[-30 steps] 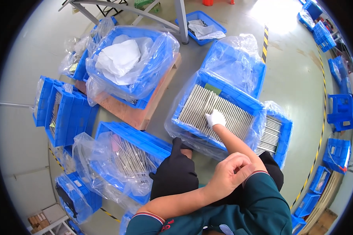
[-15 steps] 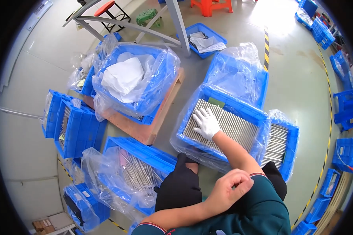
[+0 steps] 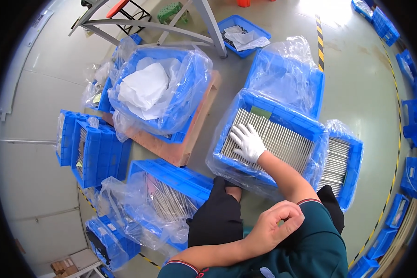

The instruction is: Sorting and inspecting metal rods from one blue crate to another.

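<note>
My right hand [image 3: 249, 142], in a white glove, lies flat with fingers spread on a layer of thin metal rods [image 3: 282, 141]. The rods are lined up side by side in a blue crate [image 3: 289, 110] with a clear plastic liner. Beneath the palm, the rods are hidden. My bare left hand [image 3: 278, 226] is held in front of my body, beside my right elbow, with its fingers curled in toward the thumb. Nothing shows in it. A green piece [image 3: 261, 112] sits at the far edge of the rods.
More rods fill a blue crate [image 3: 352, 171] at right and a plastic-draped crate [image 3: 171, 173] at left. A lined crate with white sheets [image 3: 146, 88] stands on a wooden pallet [image 3: 197, 134]. Behind are a small blue tray [image 3: 234, 23] and a grey metal frame [image 3: 208, 23].
The whole view has shifted slightly, with the crates sitting a little higher and to the right. My right hand stays on the rods; my left hand stays curled.
</note>
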`<state>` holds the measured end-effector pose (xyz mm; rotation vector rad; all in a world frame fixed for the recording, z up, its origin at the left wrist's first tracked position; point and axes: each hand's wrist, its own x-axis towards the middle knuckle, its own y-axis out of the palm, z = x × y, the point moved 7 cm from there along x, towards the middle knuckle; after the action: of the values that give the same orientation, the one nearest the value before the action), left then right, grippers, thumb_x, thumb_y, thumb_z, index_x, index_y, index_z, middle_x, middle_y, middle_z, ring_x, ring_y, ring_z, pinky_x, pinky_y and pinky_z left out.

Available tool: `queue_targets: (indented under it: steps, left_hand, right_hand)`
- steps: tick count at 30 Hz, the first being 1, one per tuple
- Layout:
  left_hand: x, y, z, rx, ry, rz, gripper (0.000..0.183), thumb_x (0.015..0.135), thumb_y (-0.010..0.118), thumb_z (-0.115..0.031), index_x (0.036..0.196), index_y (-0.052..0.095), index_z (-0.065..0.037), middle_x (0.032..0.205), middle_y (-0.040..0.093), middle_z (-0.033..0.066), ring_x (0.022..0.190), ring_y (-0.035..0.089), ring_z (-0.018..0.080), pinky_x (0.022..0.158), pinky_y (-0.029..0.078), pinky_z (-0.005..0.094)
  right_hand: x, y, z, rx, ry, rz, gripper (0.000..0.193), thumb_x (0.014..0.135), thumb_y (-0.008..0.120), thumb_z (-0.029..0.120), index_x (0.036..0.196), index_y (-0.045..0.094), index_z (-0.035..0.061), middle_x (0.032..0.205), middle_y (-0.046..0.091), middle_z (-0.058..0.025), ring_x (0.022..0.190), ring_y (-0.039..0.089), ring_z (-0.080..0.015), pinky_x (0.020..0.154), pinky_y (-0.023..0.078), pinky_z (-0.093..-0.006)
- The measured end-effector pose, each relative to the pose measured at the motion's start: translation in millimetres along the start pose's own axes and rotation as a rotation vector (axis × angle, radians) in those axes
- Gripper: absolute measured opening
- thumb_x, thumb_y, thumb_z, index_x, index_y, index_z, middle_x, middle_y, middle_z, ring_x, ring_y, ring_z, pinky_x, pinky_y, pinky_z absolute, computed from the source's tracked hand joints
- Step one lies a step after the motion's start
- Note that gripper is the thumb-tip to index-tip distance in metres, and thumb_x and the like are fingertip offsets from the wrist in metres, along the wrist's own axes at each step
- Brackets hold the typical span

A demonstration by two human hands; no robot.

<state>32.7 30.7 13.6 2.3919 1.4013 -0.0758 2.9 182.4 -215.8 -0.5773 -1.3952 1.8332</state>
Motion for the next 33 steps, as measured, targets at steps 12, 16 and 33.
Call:
queue_targets:
  steps: [12, 16, 33]
  left_hand:
    - [2.0, 4.4, -1.9, 0.011, 0.001, 0.019, 0.021, 0.094, 0.052, -0.019, 0.085, 0.057, 0.0, 0.101, 0.055, 0.0069, 0.088, 0.052, 0.0127, 0.082, 0.042, 0.0263]
    - [6.5, 4.0, 13.5, -0.087, -0.013, -0.024, 0.028, 0.096, 0.048, -0.022, 0.082, 0.056, 0.0, 0.1, 0.056, 0.0072, 0.085, 0.052, 0.0112, 0.08, 0.043, 0.0255]
    - [32.2, 21.8, 26.7, -0.058, 0.016, -0.168, 0.034, 0.096, 0.046, -0.031, 0.079, 0.052, -0.003, 0.088, 0.059, 0.0113, 0.074, 0.054, 0.0164, 0.069, 0.044, 0.0288]
  right_hand:
    - [-5.4, 16.0, 15.0, 0.053, -0.097, 0.045, 0.073, 0.08, 0.056, 0.048, 0.135, 0.039, 0.0036, 0.144, 0.032, -0.012, 0.135, 0.023, -0.0278, 0.112, 0.012, -0.0467]
    - [-7.4, 13.4, 17.4, 0.023, -0.166, 0.076, 0.073, 0.078, 0.059, 0.048, 0.134, 0.041, 0.0036, 0.142, 0.034, -0.0121, 0.135, 0.025, -0.0275, 0.11, 0.015, -0.0469]
    - [-484.0, -160.3, -217.6, -0.215, 1.055, -0.364, 0.039, 0.077, 0.058, 0.017, 0.114, 0.056, 0.0071, 0.11, 0.06, -0.0159, 0.101, 0.057, -0.0322, 0.087, 0.046, -0.0403]
